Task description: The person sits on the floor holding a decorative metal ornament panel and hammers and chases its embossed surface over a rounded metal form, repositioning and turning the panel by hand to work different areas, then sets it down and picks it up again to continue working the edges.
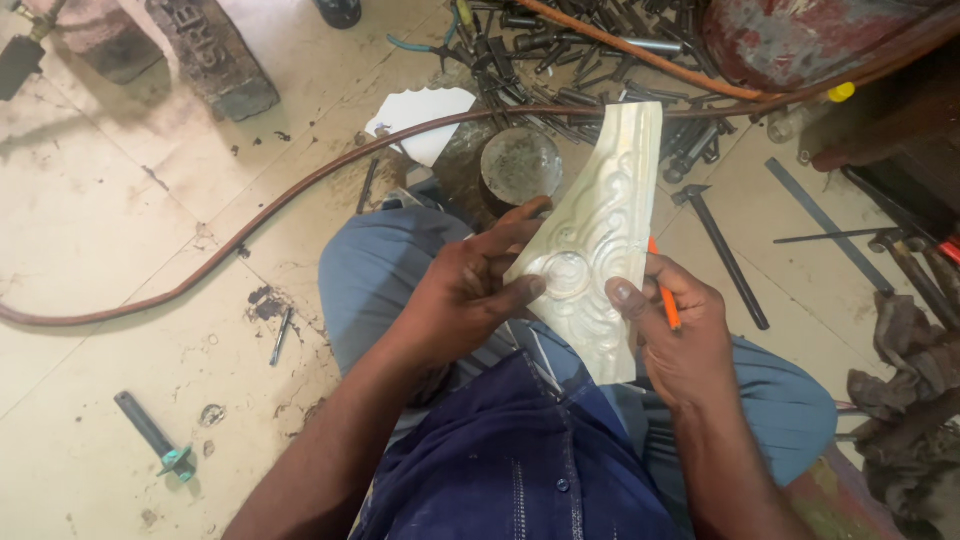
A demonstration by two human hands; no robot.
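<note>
Embossed metal sheet, pale w/ scroll relief, held upright above the lap betw. both hands. Left hand grips its left edge, thumb on the scrollwork. Right hand grips the right edge, w/ an orange pencil tucked in the fingers. Round metal block just behind; hammer on floor to the right; copper hose curving across the floor.

No packages, labels, signs or screens show in this view. The nearest thing to one is a dark block lying on the floor at the upper left, which bears raised lettering along its top face. A white sheet with a scalloped edge lies blank near the top middle.
</note>
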